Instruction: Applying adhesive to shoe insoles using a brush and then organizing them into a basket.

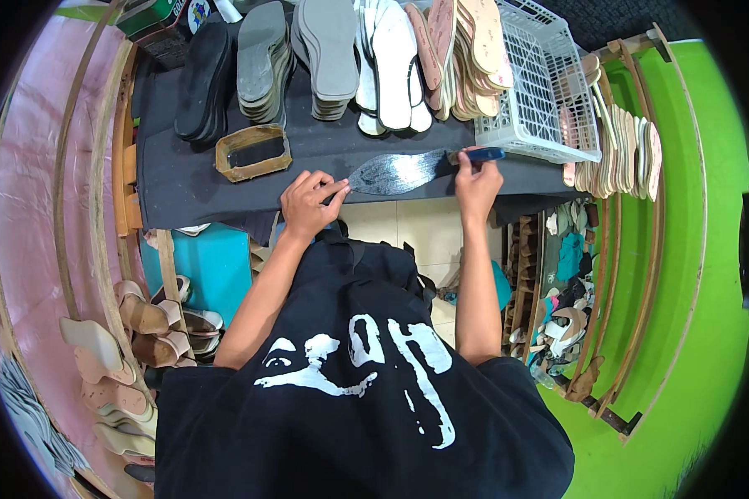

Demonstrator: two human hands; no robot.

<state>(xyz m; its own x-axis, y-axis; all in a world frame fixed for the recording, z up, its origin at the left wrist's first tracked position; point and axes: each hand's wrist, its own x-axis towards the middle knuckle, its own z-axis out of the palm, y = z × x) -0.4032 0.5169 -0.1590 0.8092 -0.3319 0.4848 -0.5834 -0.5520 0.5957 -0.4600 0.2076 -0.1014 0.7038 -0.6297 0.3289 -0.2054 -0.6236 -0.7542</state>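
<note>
A dark, shoe-sole-shaped piece (398, 173) with a wet shine lies near the front edge of the black-covered table. At its left end, the thumb and fingers of my left hand (308, 204) close on the narrow tip. My right hand (479, 185) grips a brush (489, 154) by its blue handle, and the brush's dark end meets the right end of the sole piece. To the left, just beyond my left hand, stands an amber-rimmed rectangular tub (285, 158) with a dark inside.
Stacks of black soles (204, 79), grey soles (324, 50), white soles (394, 66) and beige soles (478, 50) line the table's back. A white plastic basket (549, 137) stands at right. Wooden racks with soles (632, 150) flank both sides.
</note>
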